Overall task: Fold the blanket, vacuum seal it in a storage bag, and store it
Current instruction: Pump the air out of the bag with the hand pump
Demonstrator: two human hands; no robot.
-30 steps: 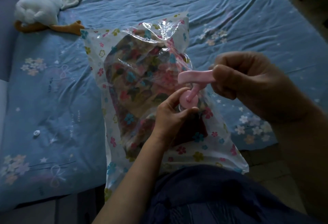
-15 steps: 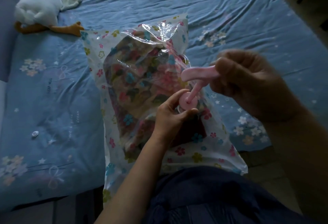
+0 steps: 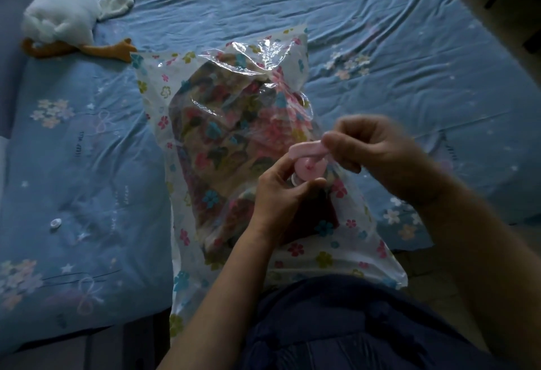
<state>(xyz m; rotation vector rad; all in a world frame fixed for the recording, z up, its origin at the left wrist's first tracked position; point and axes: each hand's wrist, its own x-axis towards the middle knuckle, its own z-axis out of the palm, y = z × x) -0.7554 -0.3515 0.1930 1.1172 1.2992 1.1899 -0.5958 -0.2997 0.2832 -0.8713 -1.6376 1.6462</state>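
A clear storage bag (image 3: 164, 88) printed with small flowers lies on the blue bed, its near end hanging over my lap. Inside it sits the folded floral blanket (image 3: 225, 141). A pink hand pump (image 3: 307, 168) stands on the bag's valve. My left hand (image 3: 281, 194) grips the pump's body at its base. My right hand (image 3: 377, 150) holds the pink T-handle (image 3: 304, 149), which sits low, close to the pump's top.
A white plush duck (image 3: 64, 12) with orange feet lies at the bed's far left. A small white cap (image 3: 55, 223) rests on the blue sheet (image 3: 409, 62) to the left of the bag. Dark furniture shows at the top right.
My right hand has pushed the pump handle down towards the pump body; earlier it was raised with the rod showing. My left hand stays on the pump's base.
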